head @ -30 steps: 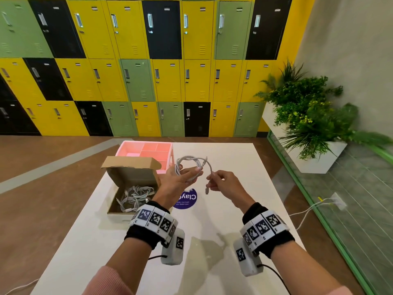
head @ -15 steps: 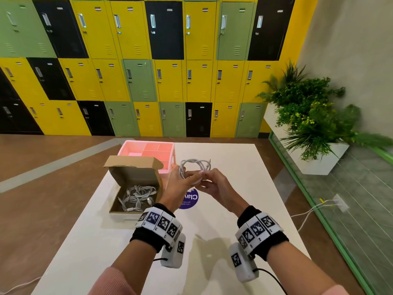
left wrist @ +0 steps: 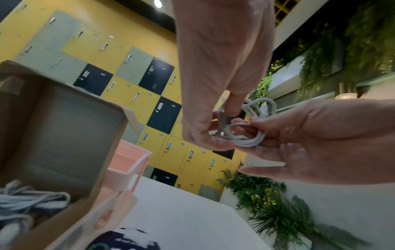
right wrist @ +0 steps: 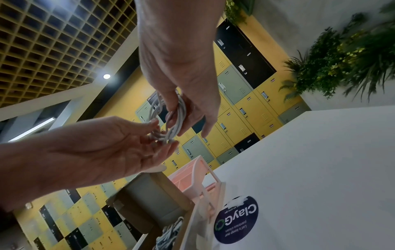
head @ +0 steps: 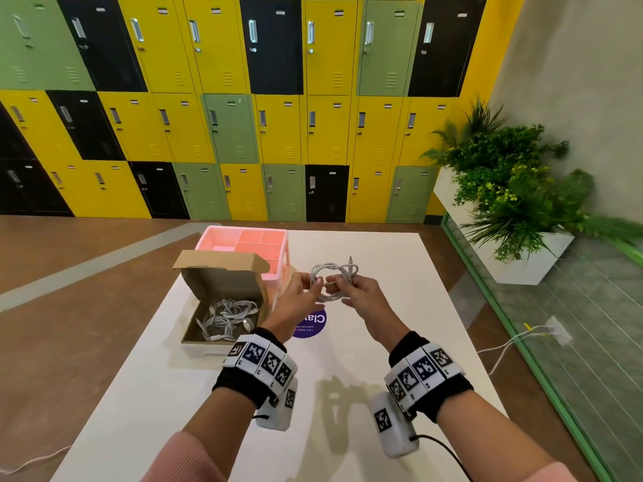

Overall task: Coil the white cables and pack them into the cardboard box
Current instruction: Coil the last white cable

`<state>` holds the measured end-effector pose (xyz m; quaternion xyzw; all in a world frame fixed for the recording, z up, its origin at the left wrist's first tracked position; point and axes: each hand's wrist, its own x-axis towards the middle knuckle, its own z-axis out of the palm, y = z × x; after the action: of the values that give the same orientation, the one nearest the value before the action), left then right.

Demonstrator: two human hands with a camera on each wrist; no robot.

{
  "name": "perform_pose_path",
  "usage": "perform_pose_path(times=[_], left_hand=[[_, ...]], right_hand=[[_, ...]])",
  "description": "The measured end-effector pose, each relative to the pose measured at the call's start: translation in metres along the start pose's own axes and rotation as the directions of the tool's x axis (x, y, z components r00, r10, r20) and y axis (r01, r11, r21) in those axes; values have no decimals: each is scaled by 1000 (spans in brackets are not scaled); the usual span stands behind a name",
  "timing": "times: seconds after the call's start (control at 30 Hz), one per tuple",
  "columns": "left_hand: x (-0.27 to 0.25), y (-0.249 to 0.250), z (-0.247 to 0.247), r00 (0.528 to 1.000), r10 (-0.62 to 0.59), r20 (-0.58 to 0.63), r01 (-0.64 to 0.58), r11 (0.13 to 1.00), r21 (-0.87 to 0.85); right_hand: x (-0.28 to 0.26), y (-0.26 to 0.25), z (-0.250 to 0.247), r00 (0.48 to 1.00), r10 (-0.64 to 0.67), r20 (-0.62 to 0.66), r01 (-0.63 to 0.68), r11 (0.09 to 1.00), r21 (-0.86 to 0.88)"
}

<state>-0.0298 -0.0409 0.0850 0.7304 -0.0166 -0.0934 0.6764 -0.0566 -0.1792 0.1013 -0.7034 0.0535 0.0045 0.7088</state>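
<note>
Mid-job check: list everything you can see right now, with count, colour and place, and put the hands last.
Coiled cable: one, white, held in the air between both hands above the table.
Cardboard box: one, brown, lid open, on the table's left side.
Packed cables: a white-grey tangle inside the box; count unclear.
Divided tray: one, pink, directly behind the box.
Round sticker: one, dark purple, on the table below the hands.
Table: one, white.
Lockers: many, yellow, green and black, along the far wall.
Planter: one white box of green plants, far right.
Loose cord: white, on the floor at right.
Left hand: fingers pinching the coil's left side.
Right hand: gripping the coil's right side.
</note>
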Motion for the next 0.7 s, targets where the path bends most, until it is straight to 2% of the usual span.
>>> perform_pose_path(times=[0.13, 0.33, 0.43, 0.53, 0.6, 0.7], left_hand=[[6, -2, 3, 989, 55, -137, -55, 998, 3], [7, 7, 3, 982, 55, -182, -76, 991, -111], [5, 9, 1, 990, 35, -134, -58, 983, -171], [-1, 15, -2, 1000, 18, -18, -22, 975, -223], [-3, 17, -7, 997, 28, 71, -14, 981, -195], [-4, 18, -11, 985, 40, 169, -19, 992, -127]], right_hand=[[-3, -4, 4, 999, -17, 42, 13, 996, 89], [-3, -11, 4, 987, 89, 136, -104, 989, 108], [-1, -14, 3, 981, 122, 150, -140, 983, 119], [-5, -17, -1, 976, 112, 189, -124, 991, 53], [-8, -18, -5, 962, 104, 254, -103, 995, -18], [-7, -21, -12, 924, 167, 344, -132, 984, -123]])
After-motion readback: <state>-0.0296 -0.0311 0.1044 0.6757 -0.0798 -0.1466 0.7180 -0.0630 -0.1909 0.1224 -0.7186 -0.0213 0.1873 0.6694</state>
